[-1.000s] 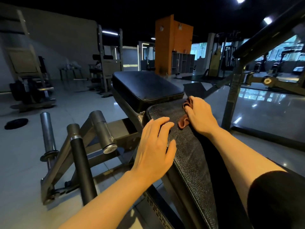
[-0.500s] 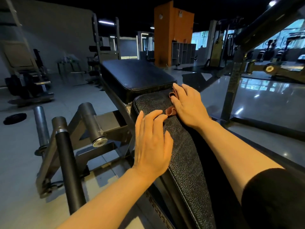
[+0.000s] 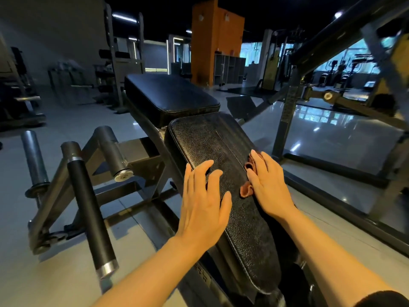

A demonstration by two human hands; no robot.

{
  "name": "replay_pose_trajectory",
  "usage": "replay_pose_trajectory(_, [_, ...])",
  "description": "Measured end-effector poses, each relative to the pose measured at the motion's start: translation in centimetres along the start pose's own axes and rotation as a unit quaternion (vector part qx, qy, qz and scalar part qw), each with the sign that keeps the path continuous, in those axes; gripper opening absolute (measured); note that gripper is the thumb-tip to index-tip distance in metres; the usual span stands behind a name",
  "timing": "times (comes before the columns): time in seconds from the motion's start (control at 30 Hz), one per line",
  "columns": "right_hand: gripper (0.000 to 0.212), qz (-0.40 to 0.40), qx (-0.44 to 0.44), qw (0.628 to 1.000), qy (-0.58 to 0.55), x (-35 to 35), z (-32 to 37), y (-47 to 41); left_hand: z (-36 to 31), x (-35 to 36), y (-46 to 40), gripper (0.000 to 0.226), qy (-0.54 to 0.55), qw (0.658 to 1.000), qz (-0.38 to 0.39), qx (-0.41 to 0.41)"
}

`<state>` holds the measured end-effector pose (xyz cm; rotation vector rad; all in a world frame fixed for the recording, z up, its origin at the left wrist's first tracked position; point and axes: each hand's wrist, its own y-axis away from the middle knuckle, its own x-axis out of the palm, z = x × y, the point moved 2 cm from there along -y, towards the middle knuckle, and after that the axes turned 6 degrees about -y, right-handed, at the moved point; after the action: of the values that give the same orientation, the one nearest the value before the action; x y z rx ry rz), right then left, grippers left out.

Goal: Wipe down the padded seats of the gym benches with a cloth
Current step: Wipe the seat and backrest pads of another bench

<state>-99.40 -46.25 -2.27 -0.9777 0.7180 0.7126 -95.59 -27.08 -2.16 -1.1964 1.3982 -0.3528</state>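
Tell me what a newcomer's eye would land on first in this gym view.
Two bare forearms reach to the near padded seat at centre: the left hand rests flat on it, and the right hand presses a reddish-brown cloth against its right side. Behind, an orange pillar glows in the dark hall.

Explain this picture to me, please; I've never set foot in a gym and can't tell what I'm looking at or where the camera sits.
The camera is worn on a person's head, looking down at their own bare arms. In front is a gym bench: a textured black padded seat, with a second black pad beyond it. The right hand presses a small reddish-brown cloth flat against the seat's right side. The left hand rests open on the seat's left edge, holding nothing. The metal bars to the left belong to the machine's frame.
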Motion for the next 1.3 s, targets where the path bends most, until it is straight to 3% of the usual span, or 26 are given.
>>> replay_pose_trajectory(0.23, [0.061,-0.005,0.042,0.998,-0.038,-0.3,5.1,1.4,0.6,-1.8,0.3,0.039,0.014,1.000,0.011,-0.018])
replay_pose_trajectory(0.57, [0.053,0.027,-0.056,0.997,-0.043,0.8,15.7,-6.4,6.1,-4.7,-2.6,0.054,0.007,0.996,0.056,-0.069])
replay_pose_trajectory(0.77, [0.048,0.011,-0.051,0.992,-0.117,0.5,13.8,-3.3,3.4,-3.8,-0.2,0.064,0.050,0.991,0.076,-0.103])
replay_pose_trajectory(1.0, [0.048,0.014,0.004,0.993,-0.115,-0.3,7.4,5.6,-2.6,-1.5,6.7,0.066,0.090,0.984,0.095,-0.119])
replay_pose_trajectory(1.23, [0.050,-0.016,0.104,0.990,-0.097,-0.3,2.7,11.6,-4.6,-0.4,10.0,0.050,0.067,0.990,0.093,-0.076])
replay_pose_trajectory(1.3, [0.055,-0.024,0.073,0.995,-0.070,0.1,4.2,12.2,-4.5,-0.5,10.1,0.048,0.082,0.991,0.073,-0.082])
